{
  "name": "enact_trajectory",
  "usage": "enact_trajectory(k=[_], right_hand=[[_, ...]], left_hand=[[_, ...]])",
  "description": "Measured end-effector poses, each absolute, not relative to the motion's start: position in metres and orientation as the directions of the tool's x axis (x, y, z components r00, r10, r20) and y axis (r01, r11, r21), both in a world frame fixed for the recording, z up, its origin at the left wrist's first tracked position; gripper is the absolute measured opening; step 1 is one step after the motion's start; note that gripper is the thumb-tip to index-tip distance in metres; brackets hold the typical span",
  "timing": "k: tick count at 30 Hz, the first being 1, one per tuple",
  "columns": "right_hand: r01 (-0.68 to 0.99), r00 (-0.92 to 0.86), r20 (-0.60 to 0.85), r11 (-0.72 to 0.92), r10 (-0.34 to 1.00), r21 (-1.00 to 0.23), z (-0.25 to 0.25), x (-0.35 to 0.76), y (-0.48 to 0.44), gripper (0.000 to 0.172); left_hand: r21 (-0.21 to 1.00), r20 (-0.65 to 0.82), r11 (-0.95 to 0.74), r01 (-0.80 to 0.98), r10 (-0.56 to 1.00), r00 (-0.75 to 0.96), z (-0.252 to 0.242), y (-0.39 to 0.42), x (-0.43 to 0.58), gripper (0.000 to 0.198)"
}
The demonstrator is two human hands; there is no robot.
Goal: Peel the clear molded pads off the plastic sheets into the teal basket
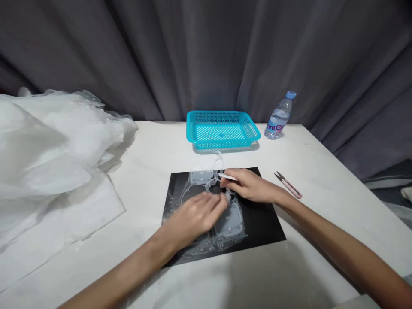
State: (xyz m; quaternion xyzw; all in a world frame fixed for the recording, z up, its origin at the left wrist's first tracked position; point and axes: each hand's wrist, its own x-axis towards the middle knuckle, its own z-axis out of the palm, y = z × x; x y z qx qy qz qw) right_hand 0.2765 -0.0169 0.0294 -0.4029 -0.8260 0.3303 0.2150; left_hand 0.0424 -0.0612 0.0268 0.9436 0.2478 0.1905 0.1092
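Note:
A black mat (264, 221) lies on the white table, and on it rests a translucent plastic piece (232, 221) with rounded cut-outs. My left hand (196, 214) presses down on that piece, fingers curled and blurred by motion. My right hand (249, 185) is closed in a pinch on a thin white stick-like tool (227, 176), its tip over the piece's upper part. The two hands nearly touch above the middle of the plastic piece.
A turquoise perforated basket (222, 128) stands behind the mat. A water bottle (279, 116) is at the back right. Small pink-handled snips (289, 185) lie right of the mat. A heap of white sheer fabric (51, 146) covers the table's left side. Grey curtains hang behind.

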Motion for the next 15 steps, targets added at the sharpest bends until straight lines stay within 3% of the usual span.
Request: enact_trajectory(k=[2,3,5,7,9,11,15], right_hand=[[0.666,-0.476,0.120,0.446,0.871,-0.598,0.019,0.273,-0.014,0.013],[0.719,-0.426,0.124,0.418,0.896,-0.556,0.015,0.274,-0.011,0.014],[0.769,-0.373,0.119,0.378,0.920,-0.516,0.010,0.279,-0.006,0.016],[0.772,-0.337,0.157,0.368,0.928,-0.518,0.011,0.289,-0.002,0.013],[0.742,-0.262,0.258,0.365,0.930,-0.562,0.019,0.298,-0.003,0.012],[0.643,-0.203,0.325,0.376,0.924,-0.667,0.032,0.304,-0.009,0.018],[0.333,-0.372,0.160,0.292,0.915,-0.896,0.058,0.302,-0.033,0.032]], left_hand=[[0.279,0.369,-0.912,0.300,0.390,0.843,0.024,-0.068,0.044,0.037],[0.347,0.380,-0.897,0.276,0.403,0.832,0.024,-0.071,0.045,0.034],[0.592,0.326,-0.734,0.332,0.595,0.735,0.028,-0.072,0.048,0.026],[0.814,0.150,-0.424,0.396,0.813,0.563,0.036,-0.067,0.050,0.025],[0.925,0.001,-0.180,0.335,0.883,0.470,0.045,-0.059,0.052,0.031],[0.975,-0.054,-0.059,0.213,0.870,0.489,0.051,-0.052,0.052,0.033],[0.992,-0.101,0.049,0.113,0.852,0.514,0.054,-0.047,0.051,0.031]])
